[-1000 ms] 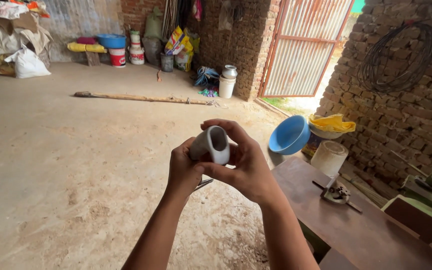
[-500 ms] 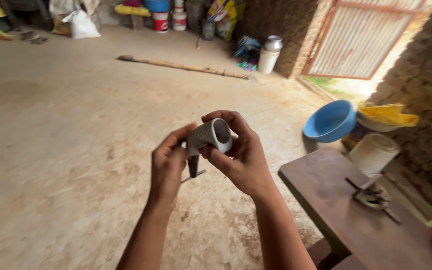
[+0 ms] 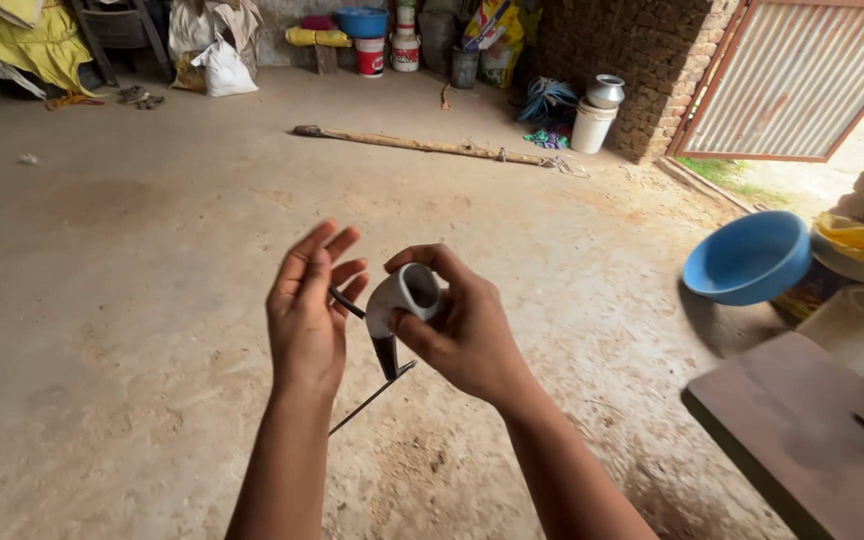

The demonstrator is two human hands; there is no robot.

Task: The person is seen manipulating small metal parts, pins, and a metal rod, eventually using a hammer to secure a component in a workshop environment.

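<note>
My right hand (image 3: 467,330) grips a small white pipe elbow (image 3: 402,298) with its open end facing me. A thin dark metal rod (image 3: 372,392) sticks out below the elbow and slants down to the left. My left hand (image 3: 310,310) is raised just left of the elbow, fingers spread and pointing up, holding nothing. Both hands hover over the dirt floor.
A brown table (image 3: 822,440) stands at lower right, with a blue basin (image 3: 747,258) and a white bucket (image 3: 857,325) beyond it. A long wooden pole (image 3: 422,146) lies on the floor farther off. Buckets, sacks and a corrugated metal door (image 3: 802,80) line the back.
My left hand has let go of the elbow and opened up beside it. My right hand keeps holding it. The view has tilted down toward the floor.
</note>
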